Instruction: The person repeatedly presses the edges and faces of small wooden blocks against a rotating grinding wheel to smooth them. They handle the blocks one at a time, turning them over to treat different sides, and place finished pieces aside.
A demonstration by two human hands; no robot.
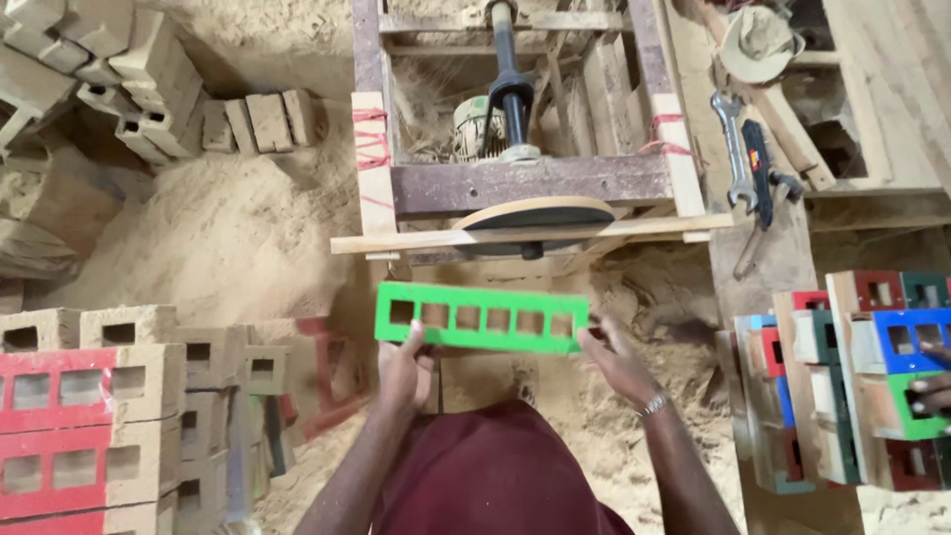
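The green slotted strip (pixel 482 318) is held level at centre frame, long side across, just below the sanding disc (pixel 538 214) of the wooden machine frame (pixel 525 183). One end is pinched by the left hand (pixel 403 369), the other by the right hand (pixel 616 359); each grip is closed on the strip, thumb on the near edge, fingers hidden beneath. Holding it by the ends likely keeps the row of square openings and the long edges unobstructed.

The strip's far edge is near the plank (pixel 525 236) under the disc but apart from it; a gap of sawdust floor (pixel 238 228) shows between. Open room exists only in that narrow band and over the sawdust at centre left.

The sides are crowded. At lower left sit stacks of hollow blocks, some red-faced (pixel 89 426). At right are painted blocks in red, blue and green (pixel 852 376), touched at the frame edge by another person's fingers (pixel 931 391). A spanner (pixel 731 149) and other tools lie on the board at upper right, well apart from both hands. More bare blocks (pixel 109 69) are piled at upper left.
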